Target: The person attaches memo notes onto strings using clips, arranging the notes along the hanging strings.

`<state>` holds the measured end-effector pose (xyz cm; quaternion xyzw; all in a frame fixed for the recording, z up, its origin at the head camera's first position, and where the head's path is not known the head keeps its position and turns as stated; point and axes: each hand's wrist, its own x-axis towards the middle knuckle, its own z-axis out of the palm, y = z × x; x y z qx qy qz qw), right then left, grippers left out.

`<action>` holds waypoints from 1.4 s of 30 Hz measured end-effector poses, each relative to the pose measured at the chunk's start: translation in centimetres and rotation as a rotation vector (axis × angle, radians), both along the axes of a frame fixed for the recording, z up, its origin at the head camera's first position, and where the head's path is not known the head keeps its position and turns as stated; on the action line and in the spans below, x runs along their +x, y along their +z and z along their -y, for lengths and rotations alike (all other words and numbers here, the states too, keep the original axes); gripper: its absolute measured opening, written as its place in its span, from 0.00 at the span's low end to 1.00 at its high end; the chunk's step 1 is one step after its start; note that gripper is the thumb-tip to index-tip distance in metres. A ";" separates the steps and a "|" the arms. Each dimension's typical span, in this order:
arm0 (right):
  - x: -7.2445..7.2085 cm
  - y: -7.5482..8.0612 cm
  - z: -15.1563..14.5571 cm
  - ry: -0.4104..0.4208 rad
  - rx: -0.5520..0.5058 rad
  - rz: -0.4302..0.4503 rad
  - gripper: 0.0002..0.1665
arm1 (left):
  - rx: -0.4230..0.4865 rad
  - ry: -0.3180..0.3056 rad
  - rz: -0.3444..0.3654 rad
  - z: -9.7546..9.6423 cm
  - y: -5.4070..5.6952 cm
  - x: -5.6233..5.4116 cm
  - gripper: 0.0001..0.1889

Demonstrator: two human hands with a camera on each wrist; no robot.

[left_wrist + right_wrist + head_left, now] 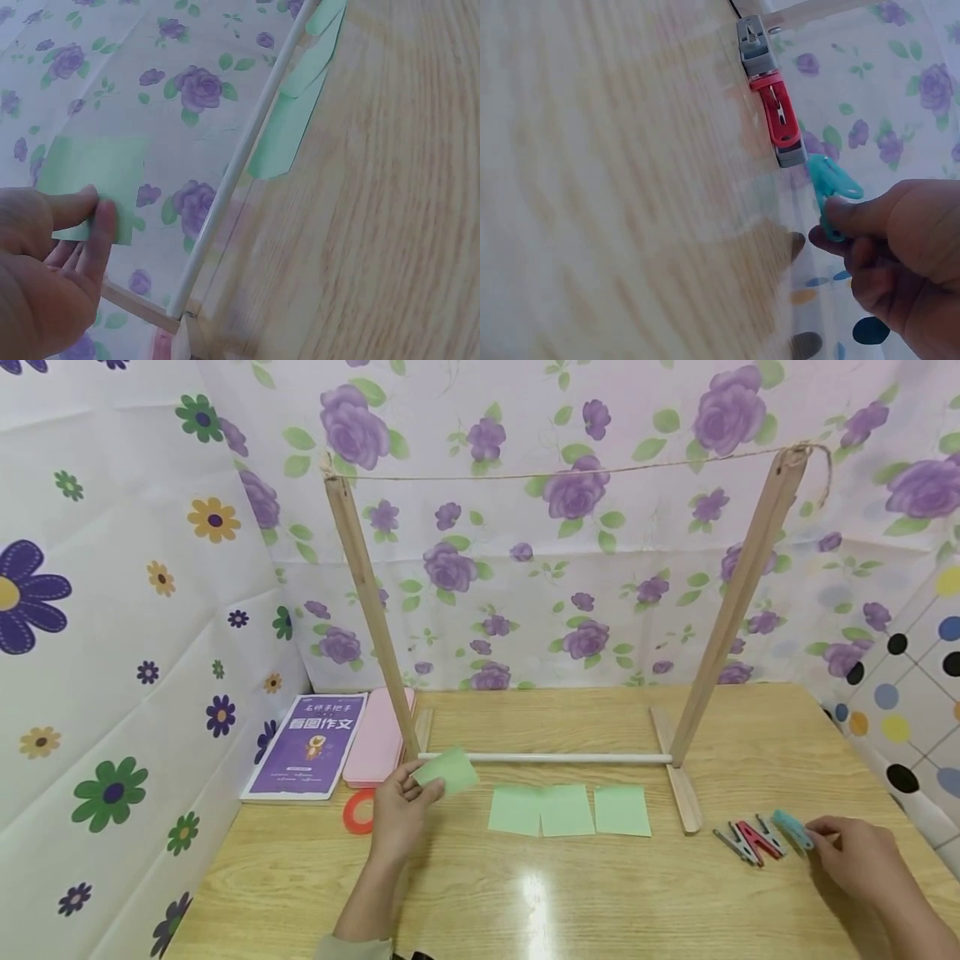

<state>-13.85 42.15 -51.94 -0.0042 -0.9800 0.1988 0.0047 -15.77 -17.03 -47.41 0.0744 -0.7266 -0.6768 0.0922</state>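
Note:
Between thumb and fingers, my left hand [401, 810] pinches a green sticky note [452, 772], raised above the table near the left post of a wooden frame. In the left wrist view the note [101, 180] is held by its lower edge. At the right, my right hand [862, 860] pinches a turquoise clothespin [793, 829]; the right wrist view shows the clothespin [832, 180] gripped by one end. Beside it on the table stand a red clothespin [759, 840] and grey clothespins [735, 843]. Three more green sticky notes [567, 811] lie in a row on the table.
A twine [562, 475] runs between the tops of the left post [371, 602] and right post [738, 610]. A white rod [555, 758] joins them low down. Left lie a purple book [307, 747], a pink case [377, 735] and a red ring [358, 812].

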 end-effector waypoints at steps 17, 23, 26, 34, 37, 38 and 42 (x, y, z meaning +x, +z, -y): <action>-0.3 1.5 6.3 -0.081 -0.669 -0.226 0.15 | 0.200 0.069 0.038 -0.1 0.1 -0.1 0.18; -0.5 1.9 8.2 0.041 -0.673 -0.331 0.15 | 0.223 0.060 0.046 -0.3 0.1 -0.2 0.18; -0.6 2.3 9.1 0.059 -0.628 -0.355 0.12 | 0.226 0.050 0.048 -0.5 0.2 -0.2 0.17; -1.6 4.3 11.4 0.056 -0.725 -0.344 0.21 | 0.248 0.053 0.048 -0.9 0.6 -0.4 0.15; -1.9 5.2 12.1 0.038 -0.759 -0.349 0.22 | 0.250 0.080 0.040 -1.0 1.0 -0.6 0.17; -2.0 5.4 12.3 0.032 -0.758 -0.356 0.21 | 0.252 0.088 0.038 -1.0 1.2 -0.7 0.18; -2.5 6.4 13.3 0.057 -0.786 -0.401 0.20 | 0.284 0.107 0.037 -1.1 1.6 -1.0 0.21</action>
